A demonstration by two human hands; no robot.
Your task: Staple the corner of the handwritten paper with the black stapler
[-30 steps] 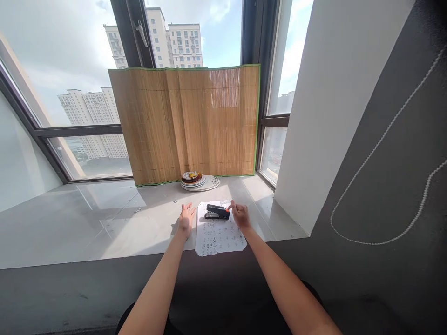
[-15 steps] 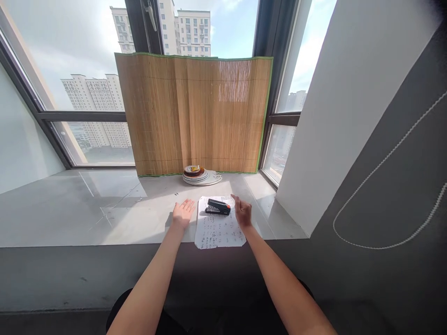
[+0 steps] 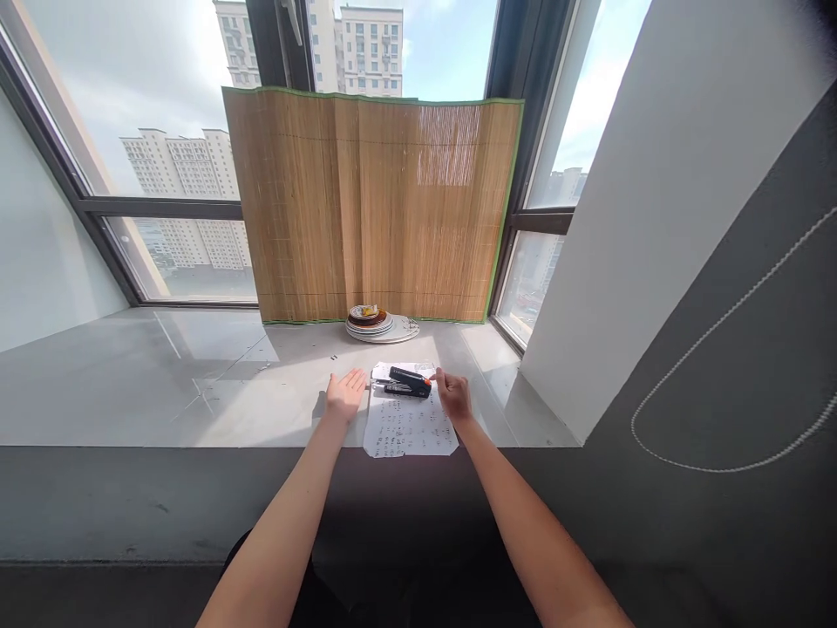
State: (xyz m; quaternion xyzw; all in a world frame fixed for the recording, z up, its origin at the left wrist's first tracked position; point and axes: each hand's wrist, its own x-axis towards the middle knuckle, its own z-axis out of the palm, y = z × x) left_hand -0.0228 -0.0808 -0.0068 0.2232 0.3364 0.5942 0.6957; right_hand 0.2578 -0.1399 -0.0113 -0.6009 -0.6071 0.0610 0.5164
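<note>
From the head view, my right hand (image 3: 452,394) pinches the orange end of the black stapler (image 3: 406,382), which rests on the printed sheet (image 3: 409,424) on the grey sill (image 3: 196,392). My left hand (image 3: 344,394) lies flat and spread just beside the sheet's left edge.

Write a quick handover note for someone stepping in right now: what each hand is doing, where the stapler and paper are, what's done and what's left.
Left hand: open, flat on the sill, just left of the paper, holding nothing.
Right hand: fingertips at the orange end of the black stapler; no full grip visible.
The stapler lies across the top edge of the printed paper. A stack of plates sits behind it, before the bamboo mat.
Done: paper laid out, stapler placed on it. Whether a staple is in, I cannot tell.
Left: probably pressing the stapler, then checking the corner.
</note>
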